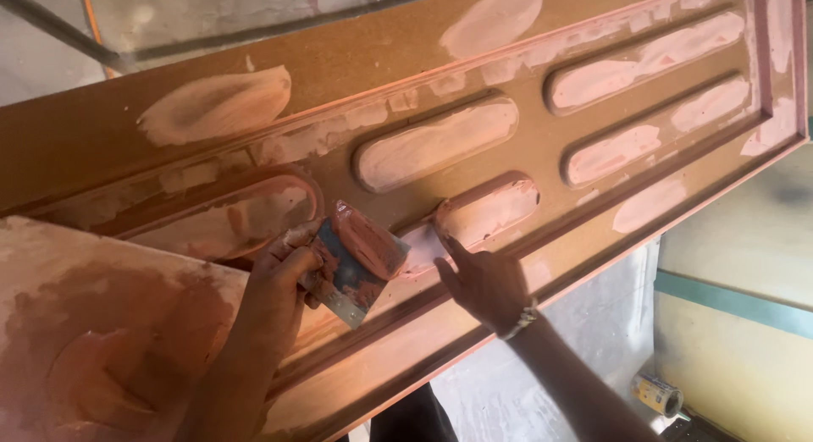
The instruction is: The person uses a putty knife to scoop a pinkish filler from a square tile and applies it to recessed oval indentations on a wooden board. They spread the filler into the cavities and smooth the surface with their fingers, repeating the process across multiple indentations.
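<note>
Holding a putty knife [360,268], the left hand [284,277] is clamping its fingers tight around the handle end, blade loaded with a lump of pink filler [368,239] on its upper face. The right hand [487,281] is lying mostly flat on the brown door panel [102,137], fingers loosely spread and holding nothing, with the index fingertip [445,243] pressing at the left end of a rounded slot recess [487,209]. That recess is sitting just up and right of the fingertip, its long axis running up toward the panel's right edge, parallel to the other oblong recesses. The blade is hovering just left of the same recess end, so both hands are near it, but the right one is touching and closer. Pink filler patches are showing across most recesses and along the panel's upper rail. A second board [85,340], smeared with the same filler, is overlapping the panel's lower left corner. Past the panel's lower right edge, a small cylindrical can [659,395] with a yellow label is lying on its side on the floor; its print is too small to tell.
</note>
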